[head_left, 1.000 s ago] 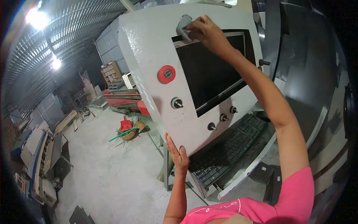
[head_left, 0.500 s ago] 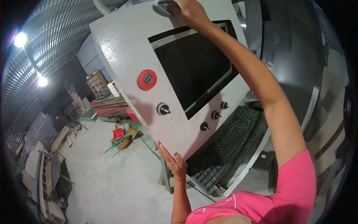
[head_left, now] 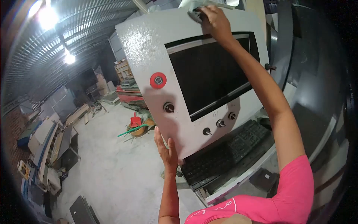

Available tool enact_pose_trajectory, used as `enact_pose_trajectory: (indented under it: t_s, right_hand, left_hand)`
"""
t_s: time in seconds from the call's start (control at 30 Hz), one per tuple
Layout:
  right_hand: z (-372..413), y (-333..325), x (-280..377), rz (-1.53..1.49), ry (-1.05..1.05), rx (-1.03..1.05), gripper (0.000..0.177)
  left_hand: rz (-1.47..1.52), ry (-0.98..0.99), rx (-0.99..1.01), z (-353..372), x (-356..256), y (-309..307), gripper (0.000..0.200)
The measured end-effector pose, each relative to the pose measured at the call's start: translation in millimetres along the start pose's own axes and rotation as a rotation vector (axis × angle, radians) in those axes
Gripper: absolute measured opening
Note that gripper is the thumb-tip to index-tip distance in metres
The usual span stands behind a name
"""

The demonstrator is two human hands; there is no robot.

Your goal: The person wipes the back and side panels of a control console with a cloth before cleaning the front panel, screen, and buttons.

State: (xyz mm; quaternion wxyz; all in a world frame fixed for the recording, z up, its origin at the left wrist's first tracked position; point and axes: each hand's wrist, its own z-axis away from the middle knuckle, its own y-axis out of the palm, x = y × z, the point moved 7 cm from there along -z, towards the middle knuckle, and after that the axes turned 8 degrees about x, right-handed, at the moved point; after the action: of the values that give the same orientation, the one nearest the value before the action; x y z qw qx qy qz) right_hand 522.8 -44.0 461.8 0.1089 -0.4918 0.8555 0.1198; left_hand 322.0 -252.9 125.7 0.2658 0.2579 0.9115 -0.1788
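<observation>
A white control cabinet (head_left: 149, 48) with a dark screen (head_left: 212, 71), a red button (head_left: 158, 80) and several black knobs stands tilted in view. At its top edge, my right hand (head_left: 216, 24) is closed on a grey cloth (head_left: 195, 14) pressed against the front face above the screen. My left hand (head_left: 166, 152) rests at the cabinet's lower left edge, thumb apart from the fingers, holding nothing. Below the knobs, a black keyboard (head_left: 223, 155) lies on a shelf, partly in shadow.
A red dustpan (head_left: 135, 120) and a basket with a green handle stand on the floor (head_left: 115, 164) to the left. Boards and panels (head_left: 56, 145) are stacked farther left. Dark sheets (head_left: 309, 93) rise on the right.
The view has shifted, so the cabinet appears farther right and less tilted. My right hand with the cloth has moved right along the top of the cabinet's face.
</observation>
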Motion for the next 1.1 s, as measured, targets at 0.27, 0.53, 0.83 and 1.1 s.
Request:
enact_pose_trajectory:
  t_s: [0.27,0.53,0.83,1.1]
  right_hand:
    - [51.2,-13.5,17.5,-0.125,-0.249,0.171,0.041]
    - [10.8,-4.8,-43.3,-0.015,-0.064,-0.051,0.034]
    - [80.4,-17.8,-65.3,-0.204,-0.281,0.010,0.043]
    - [26.7,-1.7,-107.7,0.025,-0.095,0.045,0.050]
  left_hand:
    - [0.062,-0.087,-0.145,-19.6,13.3,5.5,0.054]
    - [-0.296,-0.137,-0.209,-10.6,6.0,1.9,0.054]
    - [-0.265,-0.157,-0.260,-10.2,-1.1,5.3,0.058]
    - [-0.303,-0.162,-0.269,-9.6,-7.1,5.8,0.057]
